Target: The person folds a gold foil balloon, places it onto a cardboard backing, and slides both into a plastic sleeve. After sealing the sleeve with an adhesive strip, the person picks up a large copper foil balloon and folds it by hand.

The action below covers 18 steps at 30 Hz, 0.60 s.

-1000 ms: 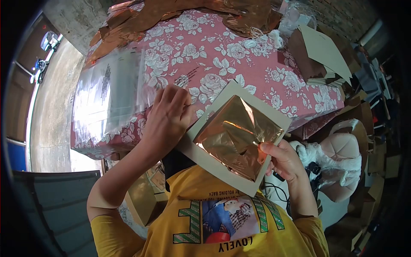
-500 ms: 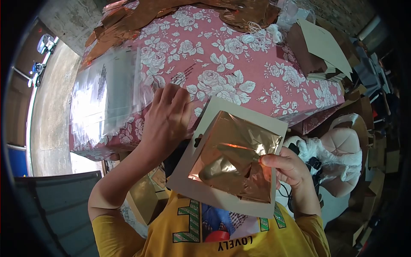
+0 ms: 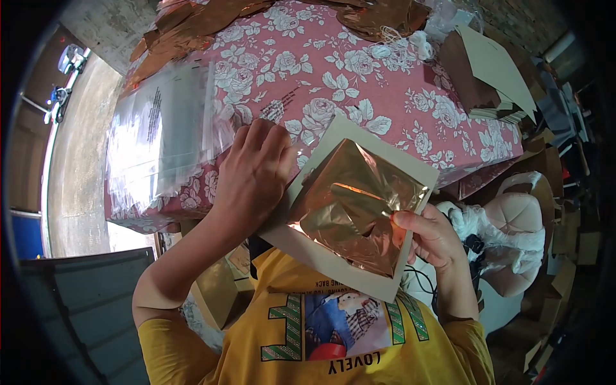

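Copper foil sheet (image 3: 350,205), creased and crumpled, lies on a pale card (image 3: 301,244) that I hold tilted just above my yellow shirt (image 3: 282,289), at the near edge of the table. My right hand (image 3: 433,240) pinches the foil's right corner against the card, thumb (image 3: 404,221) on top and fingers hidden behind. My left hand (image 3: 253,173) grips the card's left edge, back of the hand to the camera, fingers curled close together over the rim.

Behind the card spreads a pink tablecloth (image 3: 359,96) printed with white roses. A stack of clear plastic bags (image 3: 160,135) lies on its left side, just beside my left hand. Loose copper foil (image 3: 192,25) is heaped along the far edge, a bundle of white string (image 3: 420,42) sits near the far right corner, and a pile of cards (image 3: 491,70) leans at the right end, well apart from my hands.
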Motion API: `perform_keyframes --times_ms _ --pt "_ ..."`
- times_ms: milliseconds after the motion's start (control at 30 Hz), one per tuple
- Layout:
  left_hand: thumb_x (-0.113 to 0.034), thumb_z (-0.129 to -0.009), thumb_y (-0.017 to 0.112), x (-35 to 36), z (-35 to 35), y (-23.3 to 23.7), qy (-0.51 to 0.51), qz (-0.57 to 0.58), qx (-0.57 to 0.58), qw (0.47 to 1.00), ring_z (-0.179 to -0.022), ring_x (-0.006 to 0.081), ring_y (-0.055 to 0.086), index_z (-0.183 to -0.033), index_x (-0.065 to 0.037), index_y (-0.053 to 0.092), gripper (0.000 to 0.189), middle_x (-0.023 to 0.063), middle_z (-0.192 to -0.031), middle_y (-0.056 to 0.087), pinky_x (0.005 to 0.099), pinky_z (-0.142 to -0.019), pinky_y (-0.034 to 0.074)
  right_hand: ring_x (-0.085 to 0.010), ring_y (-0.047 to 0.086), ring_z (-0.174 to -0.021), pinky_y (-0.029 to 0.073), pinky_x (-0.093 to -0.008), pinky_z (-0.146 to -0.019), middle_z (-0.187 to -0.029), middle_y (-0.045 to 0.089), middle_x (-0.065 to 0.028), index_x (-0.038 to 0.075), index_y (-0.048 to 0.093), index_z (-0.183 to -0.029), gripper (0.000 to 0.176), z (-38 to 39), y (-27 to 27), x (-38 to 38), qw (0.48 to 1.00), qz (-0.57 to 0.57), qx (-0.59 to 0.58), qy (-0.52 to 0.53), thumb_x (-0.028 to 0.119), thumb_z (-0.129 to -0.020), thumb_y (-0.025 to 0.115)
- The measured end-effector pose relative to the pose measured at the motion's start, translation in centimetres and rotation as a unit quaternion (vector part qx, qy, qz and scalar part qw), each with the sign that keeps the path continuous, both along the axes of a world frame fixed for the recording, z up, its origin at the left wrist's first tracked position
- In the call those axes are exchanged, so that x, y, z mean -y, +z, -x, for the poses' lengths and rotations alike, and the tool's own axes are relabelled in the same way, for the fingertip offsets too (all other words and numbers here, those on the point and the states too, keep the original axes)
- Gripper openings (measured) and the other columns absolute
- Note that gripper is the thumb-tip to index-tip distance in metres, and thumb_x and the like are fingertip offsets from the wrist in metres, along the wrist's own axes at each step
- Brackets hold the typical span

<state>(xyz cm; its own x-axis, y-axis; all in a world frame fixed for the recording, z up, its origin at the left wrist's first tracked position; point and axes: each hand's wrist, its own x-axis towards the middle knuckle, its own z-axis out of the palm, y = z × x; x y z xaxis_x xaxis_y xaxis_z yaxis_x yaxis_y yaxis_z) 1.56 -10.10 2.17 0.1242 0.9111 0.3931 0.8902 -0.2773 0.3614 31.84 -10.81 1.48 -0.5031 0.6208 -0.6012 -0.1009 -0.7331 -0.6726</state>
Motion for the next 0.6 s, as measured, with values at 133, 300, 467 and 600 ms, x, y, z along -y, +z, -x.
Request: perform_keyframes --times_ms 133,300,467,600 --pt "-0.010 -0.088 0.061 -0.2 0.9 -0.4 -0.043 -0.007 -0.064 0.997 -0.093 0.0363 0.054 -0.100 -0.003 0.053 0.016 0.0149 -0.098 0.052 0.0457 -0.076 0.048 -0.0175 0.064 -0.049 0.054 -0.0264 -0.041 -0.074 0.067 -0.0092 -0.001 0.060 -0.112 0.026 -0.1 1.4 0.7 0.999 0.022 -0.011 0.025 0.015 -0.092 0.065" --pt "-0.011 -0.086 0.061 0.2 0.2 0.2 -0.031 0.009 -0.043 0.999 -0.095 0.0365 0.053 -0.104 -0.003 0.053 0.020 0.0156 -0.100 0.051 0.0462 -0.078 0.048 -0.0159 0.064 -0.048 0.052 -0.0253 -0.039 -0.073 0.067 -0.0075 0.000 0.061 -0.110 0.024 0.1 0.4 -0.1 1.000 0.025 0.011 0.005 0.015 -0.092 0.066" --pt "-0.008 -0.084 0.061 0.4 0.5 0.2 -0.010 0.035 -0.018 0.999 -0.098 0.0360 0.052 -0.106 -0.003 0.053 0.024 0.0152 -0.102 0.051 0.0470 -0.081 0.047 -0.0148 0.062 -0.046 0.051 -0.0248 -0.040 -0.069 0.066 -0.0076 0.000 0.062 -0.103 0.019 0.4 0.4 -0.4 0.999 -0.011 0.039 -0.033 0.017 -0.094 0.064" --pt "-0.004 -0.083 0.062 0.8 1.0 0.1 -0.022 0.016 0.001 1.000 -0.099 0.0382 0.050 -0.105 -0.003 0.051 0.025 0.0161 -0.103 0.050 0.0479 -0.084 0.044 -0.0154 0.061 -0.046 0.052 -0.0255 -0.043 -0.066 0.065 -0.0079 0.000 0.062 -0.098 0.020 0.1 -0.5 -0.5 0.997 -0.056 0.030 -0.038 0.019 -0.095 0.063"
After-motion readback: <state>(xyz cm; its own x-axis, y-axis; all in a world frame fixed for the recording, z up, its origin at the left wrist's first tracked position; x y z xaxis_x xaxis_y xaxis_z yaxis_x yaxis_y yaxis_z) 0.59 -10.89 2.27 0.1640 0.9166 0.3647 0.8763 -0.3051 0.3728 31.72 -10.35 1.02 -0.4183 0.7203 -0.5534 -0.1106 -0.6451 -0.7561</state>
